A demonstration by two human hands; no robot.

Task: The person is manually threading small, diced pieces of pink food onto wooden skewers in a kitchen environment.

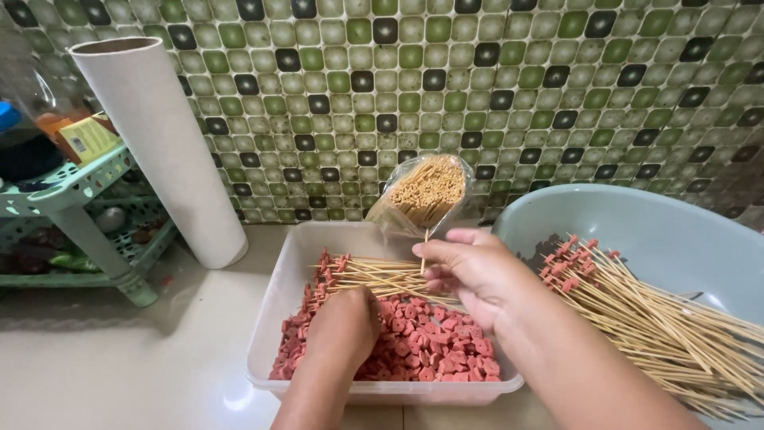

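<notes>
With the left hand (344,322) sunk, fingers hidden, among red slices (434,346) in the tub (274,318), and a skewer (423,253) pinched upright by the right hand (469,275), a fingertip could be pricked should the point slip.

So the surface here is a glossy cream tiled table (143,350) butted up against a mosaic wall, with light glaring off it near the front. Sitting right on it: a clear plastic tub (274,318) in the middle, a big pale blue-grey basin (637,231) just to its right, and a tall grey cardboard tube (163,143) standing upright at the back left, leaning a bit toward the wall. Far left there's a mint-green plastic rack (76,199), its leg planted on the table too.
</notes>
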